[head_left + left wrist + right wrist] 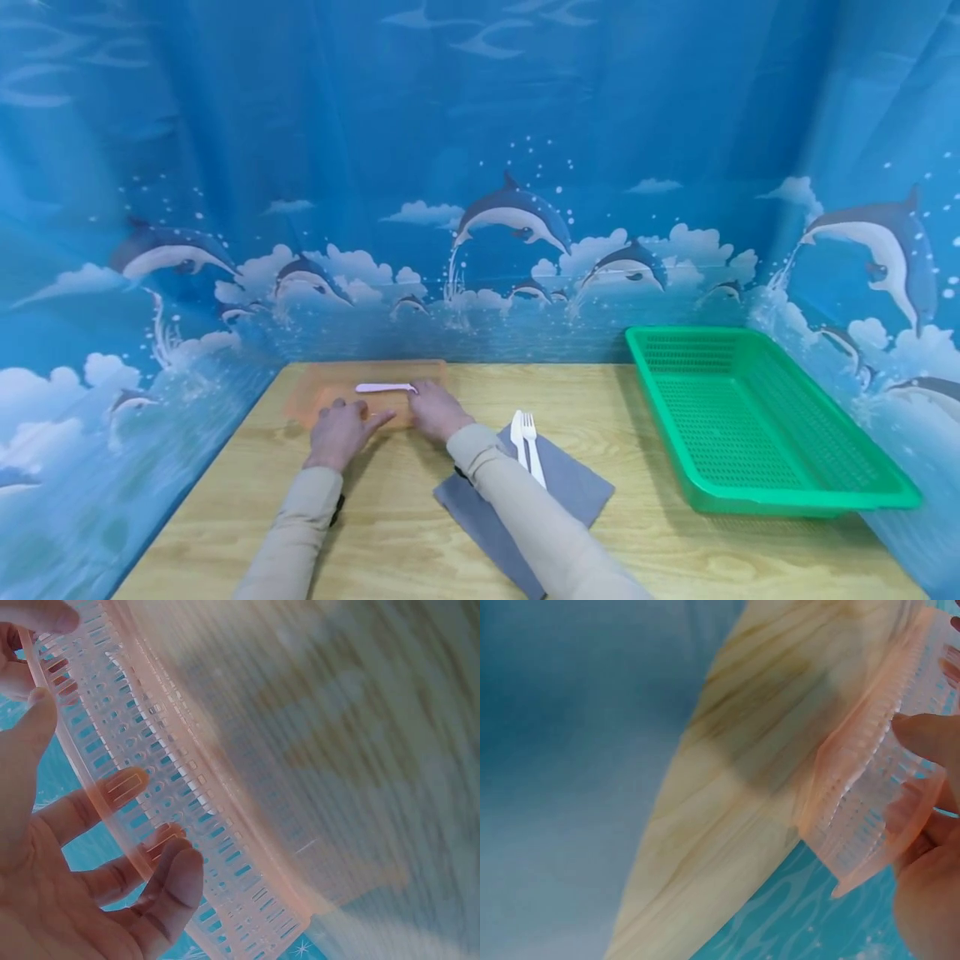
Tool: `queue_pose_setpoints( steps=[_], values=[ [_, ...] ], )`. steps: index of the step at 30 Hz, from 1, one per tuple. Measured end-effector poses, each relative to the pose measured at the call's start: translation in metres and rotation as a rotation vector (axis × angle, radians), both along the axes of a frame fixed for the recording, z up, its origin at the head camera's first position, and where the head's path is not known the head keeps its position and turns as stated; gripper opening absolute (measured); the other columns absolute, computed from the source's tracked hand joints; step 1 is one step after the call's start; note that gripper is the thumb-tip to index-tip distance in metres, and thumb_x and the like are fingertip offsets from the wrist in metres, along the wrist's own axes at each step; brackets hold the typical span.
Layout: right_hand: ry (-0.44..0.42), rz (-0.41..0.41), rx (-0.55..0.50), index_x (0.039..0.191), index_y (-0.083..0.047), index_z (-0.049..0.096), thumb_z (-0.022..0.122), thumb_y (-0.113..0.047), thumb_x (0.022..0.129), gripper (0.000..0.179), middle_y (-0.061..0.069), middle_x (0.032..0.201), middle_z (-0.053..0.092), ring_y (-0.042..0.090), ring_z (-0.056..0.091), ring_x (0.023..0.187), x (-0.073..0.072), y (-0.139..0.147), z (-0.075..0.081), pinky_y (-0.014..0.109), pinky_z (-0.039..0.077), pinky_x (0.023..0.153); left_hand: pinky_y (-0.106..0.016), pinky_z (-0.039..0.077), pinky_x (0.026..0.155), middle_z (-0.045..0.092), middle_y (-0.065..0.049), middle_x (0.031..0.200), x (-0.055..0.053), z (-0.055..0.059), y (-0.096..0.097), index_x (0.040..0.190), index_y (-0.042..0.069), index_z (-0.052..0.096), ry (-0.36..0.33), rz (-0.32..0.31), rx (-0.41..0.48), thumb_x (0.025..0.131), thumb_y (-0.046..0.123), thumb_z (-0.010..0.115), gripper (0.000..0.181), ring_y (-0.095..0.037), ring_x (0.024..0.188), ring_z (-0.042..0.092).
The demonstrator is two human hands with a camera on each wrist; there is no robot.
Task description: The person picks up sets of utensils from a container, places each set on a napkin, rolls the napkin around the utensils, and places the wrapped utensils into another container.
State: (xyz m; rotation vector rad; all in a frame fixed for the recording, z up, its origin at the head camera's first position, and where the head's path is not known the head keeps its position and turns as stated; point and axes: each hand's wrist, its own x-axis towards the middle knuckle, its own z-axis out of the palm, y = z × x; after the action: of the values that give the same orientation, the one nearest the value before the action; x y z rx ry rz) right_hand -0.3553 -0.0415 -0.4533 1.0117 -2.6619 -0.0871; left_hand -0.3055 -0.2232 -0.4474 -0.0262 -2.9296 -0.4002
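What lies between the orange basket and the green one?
In the head view, a gray napkin bearing a white knife and fork, crossed by the right sleeve.

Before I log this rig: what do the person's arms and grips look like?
Left sleeve and right sleeve: plain light beige, long, cuffed near the wrist. Left dark piece and right dark piece show beside the cuffs; can't tell what they are. Left grip and right grip: ungloved. No cables visible.
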Motion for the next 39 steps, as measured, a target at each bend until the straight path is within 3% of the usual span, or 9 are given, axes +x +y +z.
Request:
queue_pose_setpoints(
  steps=[5,13,20,23,26,31,33,39],
  values=[
    [-0.018,-0.084,0.096,0.130,-0.008,0.059,0.058,-0.017,0.095,0.036,0.005,0.128,0.062,0.019,0.057,0.118,0.002,-0.008,0.001,0.028,0.044,0.104,-0.050,0.046,0.061,0.059,-0.020,0.089,0.001,-0.001,0.002,0.096,0.004,0.069,-0.001,-0.007,0.011,0.090,0.063,0.057,0.060,-0.037,0.074,0.054],
    [-0.148,-0.176,0.072,0.146,-0.017,0.043,0.062,-0.022,0.095,0.055,0.005,0.131,0.063,0.021,0.062,0.114,0.007,-0.018,0.006,0.033,0.050,0.095,-0.055,0.049,0.065,0.062,-0.022,0.092,0.004,-0.001,0.003,0.097,0.004,0.070,0.017,-0.018,-0.007,0.091,0.059,0.058,0.057,-0.042,0.078,0.057],
    [-0.294,-0.217,0.091,0.149,-0.020,0.041,0.049,-0.021,0.101,0.048,0.002,0.137,0.060,0.016,0.057,0.124,0.007,-0.029,0.012,0.034,0.046,0.102,-0.049,0.047,0.060,0.060,-0.018,0.087,0.007,-0.002,-0.003,0.089,0.007,0.069,-0.006,-0.007,0.011,0.090,0.062,0.058,0.055,-0.036,0.075,0.056],
    [-0.304,-0.234,0.104,0.149,-0.017,0.041,0.049,-0.025,0.101,0.048,0.001,0.135,0.062,0.015,0.058,0.124,0.006,-0.029,0.014,0.033,0.044,0.105,-0.049,0.047,0.060,0.060,-0.016,0.084,0.006,0.000,-0.002,0.085,0.008,0.068,0.003,-0.015,0.019,0.089,0.060,0.060,0.054,-0.034,0.073,0.056],
    [-0.282,-0.264,0.122,0.145,-0.013,0.045,0.051,-0.030,0.100,0.048,0.002,0.132,0.063,0.015,0.060,0.120,0.004,-0.028,0.016,0.032,0.046,0.102,-0.050,0.048,0.061,0.060,-0.016,0.085,0.004,0.004,0.000,0.086,0.008,0.069,0.012,-0.027,0.020,0.090,0.061,0.059,0.054,-0.035,0.074,0.057],
    [-0.276,-0.250,0.166,0.119,-0.018,0.069,0.056,-0.031,0.096,0.029,0.002,0.125,0.062,0.017,0.061,0.109,0.001,-0.026,0.017,0.032,0.052,0.087,-0.048,0.047,0.058,0.060,-0.017,0.086,0.001,0.007,0.001,0.084,0.009,0.070,0.001,-0.010,0.013,0.089,0.063,0.058,0.055,-0.036,0.074,0.057],
    [-0.280,-0.234,0.175,0.110,-0.022,0.073,0.058,-0.032,0.094,0.024,0.002,0.123,0.062,0.016,0.059,0.110,0.001,-0.027,0.016,0.032,0.050,0.089,-0.046,0.046,0.056,0.060,-0.017,0.085,0.002,0.007,0.000,0.085,0.008,0.069,-0.007,-0.009,0.009,0.089,0.062,0.059,0.054,-0.034,0.072,0.056],
    [-0.284,-0.228,0.171,0.113,-0.020,0.073,0.062,-0.036,0.092,0.029,0.005,0.131,0.057,0.018,0.051,0.124,0.001,-0.027,0.015,0.031,0.043,0.103,-0.043,0.045,0.053,0.061,-0.017,0.087,0.002,0.005,-0.002,0.089,0.006,0.070,-0.026,-0.016,0.003,0.090,0.062,0.058,0.057,-0.031,0.070,0.056]
  ],
)
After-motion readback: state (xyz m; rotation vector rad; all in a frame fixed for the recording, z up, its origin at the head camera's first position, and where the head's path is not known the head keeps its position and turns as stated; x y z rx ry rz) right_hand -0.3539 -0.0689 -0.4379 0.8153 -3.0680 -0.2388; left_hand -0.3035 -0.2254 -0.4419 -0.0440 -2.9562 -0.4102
